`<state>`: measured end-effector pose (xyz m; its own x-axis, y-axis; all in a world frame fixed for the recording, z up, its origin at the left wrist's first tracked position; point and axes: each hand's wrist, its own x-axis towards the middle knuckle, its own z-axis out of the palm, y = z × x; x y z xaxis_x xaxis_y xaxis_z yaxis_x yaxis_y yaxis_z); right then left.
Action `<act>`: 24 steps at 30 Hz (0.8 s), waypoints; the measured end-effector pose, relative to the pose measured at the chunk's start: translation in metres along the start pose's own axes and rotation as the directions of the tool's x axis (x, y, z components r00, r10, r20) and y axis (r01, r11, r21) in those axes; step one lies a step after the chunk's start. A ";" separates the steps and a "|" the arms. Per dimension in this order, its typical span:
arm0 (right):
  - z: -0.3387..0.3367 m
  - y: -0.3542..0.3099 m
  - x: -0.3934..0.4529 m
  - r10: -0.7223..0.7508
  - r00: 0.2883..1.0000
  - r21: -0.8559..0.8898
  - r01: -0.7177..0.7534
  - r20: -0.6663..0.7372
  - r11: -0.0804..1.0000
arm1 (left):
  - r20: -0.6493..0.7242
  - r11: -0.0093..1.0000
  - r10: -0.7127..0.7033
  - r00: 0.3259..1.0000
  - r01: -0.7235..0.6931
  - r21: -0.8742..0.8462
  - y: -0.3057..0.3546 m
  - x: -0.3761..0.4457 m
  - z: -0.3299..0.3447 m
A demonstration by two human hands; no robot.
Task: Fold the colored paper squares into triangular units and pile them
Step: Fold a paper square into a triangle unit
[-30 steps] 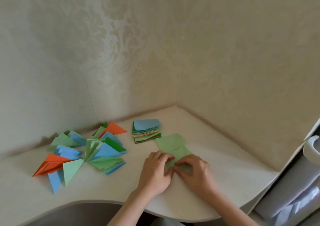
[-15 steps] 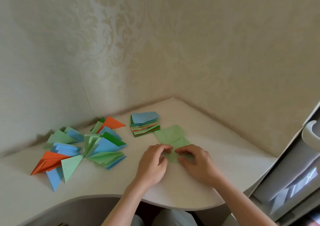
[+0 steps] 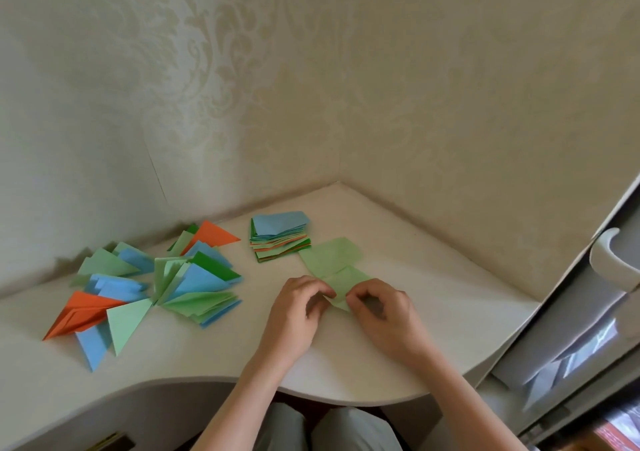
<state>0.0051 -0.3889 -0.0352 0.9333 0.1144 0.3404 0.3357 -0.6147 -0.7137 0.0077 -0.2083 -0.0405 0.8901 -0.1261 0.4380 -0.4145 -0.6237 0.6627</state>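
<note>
— While we work nearest the desk's front edge, where do we stand with this sheet?

— Our left hand (image 3: pixel 294 307) and right hand (image 3: pixel 382 315) sit at six o'clock on the white desk (image 3: pixel 433 312), close together, each with fingers curled and pinching the near end of a light green paper sheet (image 3: pixel 341 288). It looks partway folded, a strip and not yet a triangle, so we judge this unit is in its early creases.

— And the other green piece beyond it?

— Just past our fingers, toward twelve o'clock, a second light green paper square (image 3: pixel 329 255) lies flat, touching or overlapping the piece in our hands; we cannot tell which. It looks unfolded.

— How much is finished?

— Off at nine to ten o'clock the pile of folded triangular units (image 3: pixel 156 284) spreads loosely: blue, light green, dark green and orange, well over a dozen by our judgement, fanned out and not neatly piled.

— And what remains?

— Farther back, near eleven to twelve o'clock, the stack of unfolded colored paper squares (image 3: pixel 280 239) is thick, blue on top. We judge the task roughly midway, with many squares left.
</note>
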 end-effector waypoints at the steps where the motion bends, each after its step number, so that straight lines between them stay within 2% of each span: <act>1: 0.000 0.000 0.000 -0.012 1.000 0.001 0.012 -0.005 1.000 | -0.011 1.000 -0.005 1.000 0.005 0.009 0.001 -0.001 0.000; 7: 0.003 0.006 -0.002 -0.102 0.994 -0.002 0.102 -0.040 0.995 | -0.088 0.998 -0.052 0.995 0.056 0.038 0.007 -0.008 -0.005; 13: 0.007 0.007 -0.004 -0.193 0.981 -0.082 0.191 -0.015 0.978 | -0.040 0.998 -0.055 0.998 0.054 -0.020 0.010 -0.010 -0.006; 24: 0.007 0.003 -0.002 -0.087 0.995 -0.113 0.081 -0.052 0.990 | -0.067 0.990 -0.054 0.996 0.062 0.128 0.008 -0.006 0.001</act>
<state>0.0056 -0.3856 -0.0422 0.8927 0.1268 0.4324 0.3932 -0.6880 -0.6100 -0.0004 -0.2128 -0.0383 0.8965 -0.0406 0.4413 -0.3309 -0.7237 0.6057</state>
